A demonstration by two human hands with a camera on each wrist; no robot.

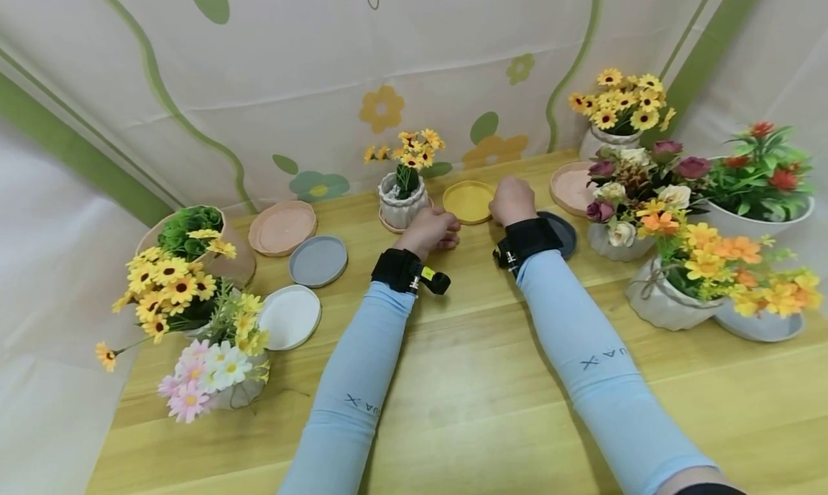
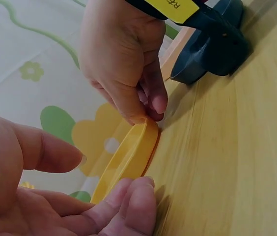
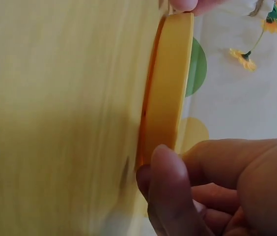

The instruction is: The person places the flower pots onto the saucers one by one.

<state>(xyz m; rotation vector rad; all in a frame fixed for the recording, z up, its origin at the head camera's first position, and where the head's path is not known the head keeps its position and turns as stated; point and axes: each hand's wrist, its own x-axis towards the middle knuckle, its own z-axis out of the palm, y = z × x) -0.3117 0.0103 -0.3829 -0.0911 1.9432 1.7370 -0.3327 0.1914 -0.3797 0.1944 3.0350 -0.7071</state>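
Observation:
A round yellow plant saucer lies on the wooden table between my two hands. My right hand pinches its right edge, with thumb and fingers at the rim in the right wrist view. At the opposite edge is my left hand; in the left wrist view its fingertips are right at the saucer's side, while the thumb stands well apart from them. Beyond the left hand, a white pot of small yellow flowers stands on a pink saucer. A dark saucer is partly hidden behind the right wrist.
Pink, grey and white saucers lie on the left, beside several potted flowers. More flowerpots crowd the right, including purple roses and an orange-flowered pot. A patterned curtain hangs behind the table.

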